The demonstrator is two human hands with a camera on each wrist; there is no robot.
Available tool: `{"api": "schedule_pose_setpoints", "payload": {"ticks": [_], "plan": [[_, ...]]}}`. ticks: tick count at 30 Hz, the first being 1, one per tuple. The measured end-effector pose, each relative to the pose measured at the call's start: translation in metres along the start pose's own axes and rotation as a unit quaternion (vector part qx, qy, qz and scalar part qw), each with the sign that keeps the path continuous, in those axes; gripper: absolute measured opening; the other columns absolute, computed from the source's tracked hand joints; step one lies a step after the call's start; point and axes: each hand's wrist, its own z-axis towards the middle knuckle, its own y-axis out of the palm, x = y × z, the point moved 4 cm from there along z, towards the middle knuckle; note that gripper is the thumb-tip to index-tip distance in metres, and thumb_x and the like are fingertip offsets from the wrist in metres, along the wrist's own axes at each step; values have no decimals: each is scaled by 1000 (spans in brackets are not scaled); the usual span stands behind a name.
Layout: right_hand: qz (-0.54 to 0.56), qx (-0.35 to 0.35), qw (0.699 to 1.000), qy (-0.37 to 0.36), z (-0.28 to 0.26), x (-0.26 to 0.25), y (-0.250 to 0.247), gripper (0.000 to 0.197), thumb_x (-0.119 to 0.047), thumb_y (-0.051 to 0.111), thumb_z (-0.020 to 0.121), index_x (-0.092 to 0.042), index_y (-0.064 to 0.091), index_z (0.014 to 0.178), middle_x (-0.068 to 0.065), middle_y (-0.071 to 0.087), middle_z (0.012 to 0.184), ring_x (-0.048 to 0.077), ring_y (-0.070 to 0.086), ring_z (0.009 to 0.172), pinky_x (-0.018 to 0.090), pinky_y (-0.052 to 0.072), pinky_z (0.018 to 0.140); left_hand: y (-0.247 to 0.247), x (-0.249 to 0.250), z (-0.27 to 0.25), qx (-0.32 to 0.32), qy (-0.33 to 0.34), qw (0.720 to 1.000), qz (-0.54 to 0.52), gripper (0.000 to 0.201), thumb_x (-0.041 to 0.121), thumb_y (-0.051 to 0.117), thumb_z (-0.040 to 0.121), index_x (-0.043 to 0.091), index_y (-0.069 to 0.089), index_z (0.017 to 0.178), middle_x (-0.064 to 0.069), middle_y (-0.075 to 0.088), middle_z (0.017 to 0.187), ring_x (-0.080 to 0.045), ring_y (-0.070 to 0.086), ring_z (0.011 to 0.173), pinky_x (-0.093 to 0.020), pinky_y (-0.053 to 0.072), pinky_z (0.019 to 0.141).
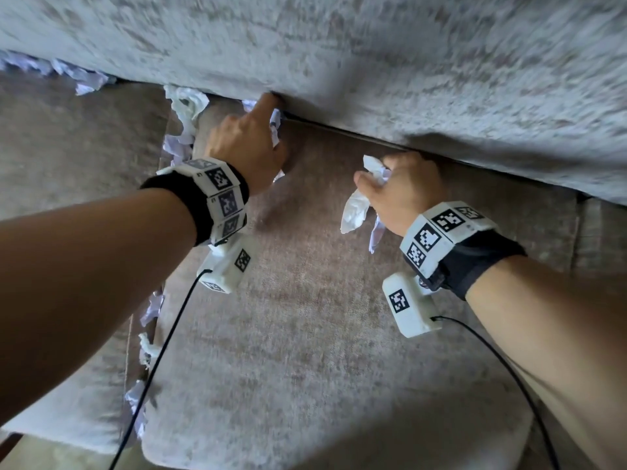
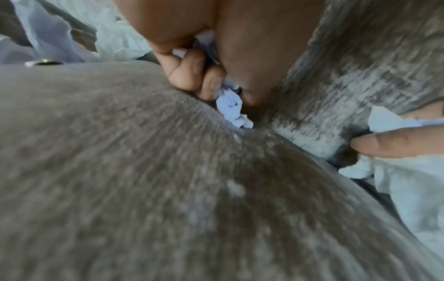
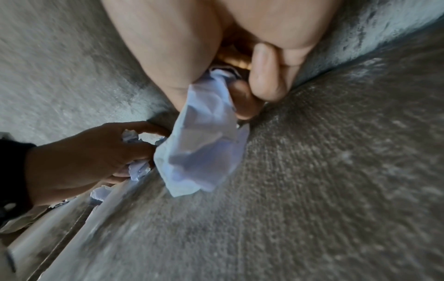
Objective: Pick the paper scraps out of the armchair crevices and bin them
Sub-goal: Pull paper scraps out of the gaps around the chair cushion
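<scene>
Here the left hand point(image 1: 249, 144) sits at about eleven o'clock on the seat cushion point(image 1: 305, 334), its fingers curled round a crumpled scrap point(image 2: 231, 109) and its forefinger pushed into the gap where the cushion meets the backrest point(image 1: 339, 45). From the left wrist view the scrap pokes out below the curled fingers point(image 2: 190, 72) and touches the cushion right at the gap.

The right hand point(image 1: 405, 191) is near one o'clock, against the same gap, fingers closed on a bundle of paper point(image 1: 356, 206) that hangs out of the fist toward seven o'clock. In the right wrist view this bundle point(image 3: 204, 148) droops from between thumb and fingers and lies on the cushion.

More loose scraps point(image 1: 185, 106) are wedged at the back left corner of the cushion, around eleven o'clock. Others point(image 1: 149, 337) line the gap along the cushion's left side, from nine down to seven o'clock. A further row point(image 1: 78, 74) shows under the backrest at ten o'clock, over the neighbouring cushion point(image 1: 68, 147).

Each wrist carries a white band with black-and-white tags and a black cable point(image 1: 159, 351).
</scene>
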Motion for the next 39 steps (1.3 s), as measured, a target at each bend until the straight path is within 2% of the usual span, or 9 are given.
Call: {"api": "schedule_pose_setpoints", "payload": {"ticks": [3, 10, 14, 17, 24, 28, 30, 34, 39], "plan": [[13, -4, 1000, 10, 0, 0, 1, 42, -40, 58, 86, -16, 39, 59, -6, 45, 58, 21, 50, 64, 24, 30, 47, 2, -1, 7, -12, -5, 1000, 23, 24, 30, 49, 88, 19, 48, 110, -17, 63, 85, -33, 50, 69, -40, 43, 64], [7, 1, 1000, -5, -9, -4, -1, 45, -38, 58, 86, -17, 34, 53, -5, 41, 51, 22, 47, 57, 25, 25, 45, 4, -7, 13, -12, -72, 997, -28, 42, 38, 54, 88, 12, 55, 122, -12, 66, 110, -34, 59, 106, -34, 38, 80], [-6, 0, 1000, -11, -18, -5, -4, 44, -34, 56, 85, -22, 27, 54, -9, 34, 52, 21, 42, 58, 23, 23, 45, -3, -1, -7, 4, -80, 996, -50, 36, 32, 55, 90, 12, 57, 120, -6, 61, 99, -26, 57, 98, -28, 35, 76], [-20, 4, 999, -29, -26, -15, -11, 45, -30, 55, 85, -23, 24, 54, -9, 29, 52, 22, 37, 58, 26, 22, 50, -7, 5, -33, -14, -74, 996, -56, 33, 29, 54, 88, 14, 57, 117, -6, 61, 92, -27, 60, 87, -31, 44, 69], [-5, 3, 998, -58, -60, -41, -44, 39, -28, 57, 83, -17, 34, 54, -5, 36, 50, 12, 34, 46, 26, 18, 45, -34, 28, -99, -15, -88, 990, -107, 19, 28, 58, 88, 17, 52, 102, -2, 55, 75, -24, 55, 75, -28, 38, 57], [9, -14, 995, -95, -100, -65, -76, 37, -29, 56, 88, -14, 40, 58, -2, 40, 55, 21, 44, 58, 25, 24, 46, -78, 44, -143, 5, -91, 989, -116, 17, 31, 58, 87, 21, 49, 97, 1, 55, 76, -15, 49, 61, -26, 32, 49], [15, -23, 993, -114, -125, -86, -96, 33, -31, 56, 89, -12, 49, 62, -1, 47, 61, 23, 50, 66, 25, 30, 49, -109, 54, -170, 27, -96, 988, -116, 20, 31, 58, 86, 18, 52, 101, 0, 56, 80, -20, 50, 64, -27, 32, 53], [58, -27, 987, -148, -179, -132, -135, 39, -31, 58, 84, -21, 35, 53, -2, 38, 55, 23, 43, 60, 27, 25, 47, -181, 77, -235, 68, -99, 985, -125, 18, 32, 58, 85, 23, 51, 99, -1, 61, 86, -23, 54, 73, -26, 34, 56], [60, -28, 969, -238, -271, -206, -202, 40, -33, 59, 83, -17, 38, 52, 3, 45, 58, 29, 53, 63, 27, 32, 55, -288, 97, -341, 156, -112, 973, -127, 16, 34, 61, 88, 21, 55, 95, 1, 58, 81, -23, 53, 74, -25, 35, 62]]}}
